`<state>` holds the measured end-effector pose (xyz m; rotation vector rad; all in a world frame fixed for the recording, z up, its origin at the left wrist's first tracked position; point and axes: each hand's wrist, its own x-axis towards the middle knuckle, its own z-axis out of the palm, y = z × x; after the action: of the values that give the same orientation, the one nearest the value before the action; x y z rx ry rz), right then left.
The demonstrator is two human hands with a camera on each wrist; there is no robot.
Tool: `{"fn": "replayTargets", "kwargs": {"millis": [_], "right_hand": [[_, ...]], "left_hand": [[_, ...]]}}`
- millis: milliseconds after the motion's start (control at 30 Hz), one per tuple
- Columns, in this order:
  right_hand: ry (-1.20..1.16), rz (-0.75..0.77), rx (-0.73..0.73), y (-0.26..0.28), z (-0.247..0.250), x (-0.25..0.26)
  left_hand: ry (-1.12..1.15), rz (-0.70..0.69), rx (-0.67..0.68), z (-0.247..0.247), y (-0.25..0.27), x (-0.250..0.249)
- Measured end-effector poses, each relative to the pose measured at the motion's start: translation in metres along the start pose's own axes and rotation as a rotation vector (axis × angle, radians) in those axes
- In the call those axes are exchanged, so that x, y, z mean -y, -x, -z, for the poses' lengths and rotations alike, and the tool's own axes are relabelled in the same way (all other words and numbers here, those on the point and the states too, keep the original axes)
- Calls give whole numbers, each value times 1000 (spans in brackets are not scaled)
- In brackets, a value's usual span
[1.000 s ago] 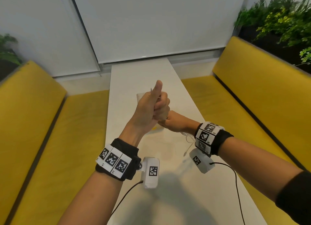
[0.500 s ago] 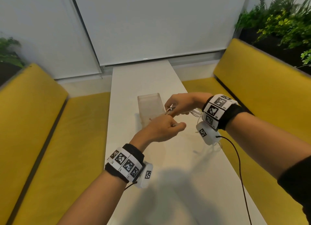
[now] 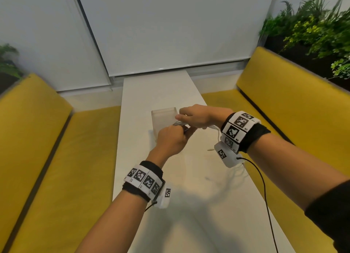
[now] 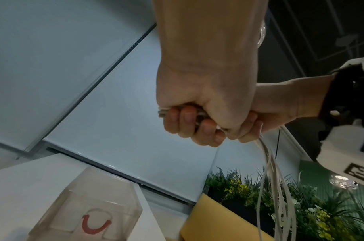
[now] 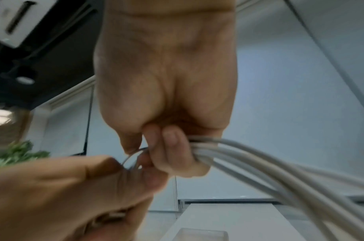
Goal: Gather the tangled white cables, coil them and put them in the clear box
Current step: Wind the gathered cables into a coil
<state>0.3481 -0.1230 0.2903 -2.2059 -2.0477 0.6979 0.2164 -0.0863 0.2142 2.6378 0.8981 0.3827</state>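
Both hands hold one bundle of white cables (image 3: 180, 123) in the air above the white table (image 3: 189, 186). My left hand (image 3: 171, 139) grips the bundle in a fist, fingers curled round the strands (image 4: 162, 112). My right hand (image 3: 197, 116) grips the same bundle (image 5: 228, 153) just to the right, fingers wrapped over it. Loose loops (image 4: 276, 187) hang below the hands towards the right wrist. The clear box (image 3: 164, 120) stands open on the table just beyond and left of the hands; a red mark shows through its wall (image 4: 94, 223).
Yellow benches (image 3: 47, 158) (image 3: 284, 110) run along both sides of the narrow table. Green plants (image 3: 312, 35) stand behind the right bench. A black wire (image 3: 265, 196) trails from the right wrist camera over the table's right edge.
The left hand came down from a raised thumb-up pose and closed on the cables. The right hand lifted up and forward with the bundle to beside the clear box.
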Motion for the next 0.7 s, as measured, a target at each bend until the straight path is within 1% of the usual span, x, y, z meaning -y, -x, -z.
{"fn": "replayTargets", "kwargs": {"millis": [67, 133, 200, 267, 333, 400, 500, 567, 600, 700], "right_hand": [[28, 22, -38, -2, -4, 0], [27, 30, -58, -4, -7, -1], [14, 10, -58, -5, -9, -2], [1, -30, -46, -4, -7, -1], [-36, -70, -16, -3, -5, 0], [-157, -65, -16, -2, -5, -1], [-477, -17, -109, 0, -13, 2], [-631, 38, -169, 4, -22, 4], [-671, 49, -190, 6, -25, 5], [-723, 37, -190, 10, -29, 6]], "left_hand": [[4, 9, 47, 5, -1, 1], [65, 24, 62, 9, -2, 5], [89, 40, 47, 9, -2, 7], [65, 55, 13, 10, 0, 6], [93, 102, -22, 12, 1, 6], [116, 143, -49, 13, 0, 6], [170, 201, -99, 12, -6, 9], [298, 281, -132, 11, -10, 9], [392, 320, -145, 11, -10, 8], [766, 379, -160, 14, -10, 5]]}}
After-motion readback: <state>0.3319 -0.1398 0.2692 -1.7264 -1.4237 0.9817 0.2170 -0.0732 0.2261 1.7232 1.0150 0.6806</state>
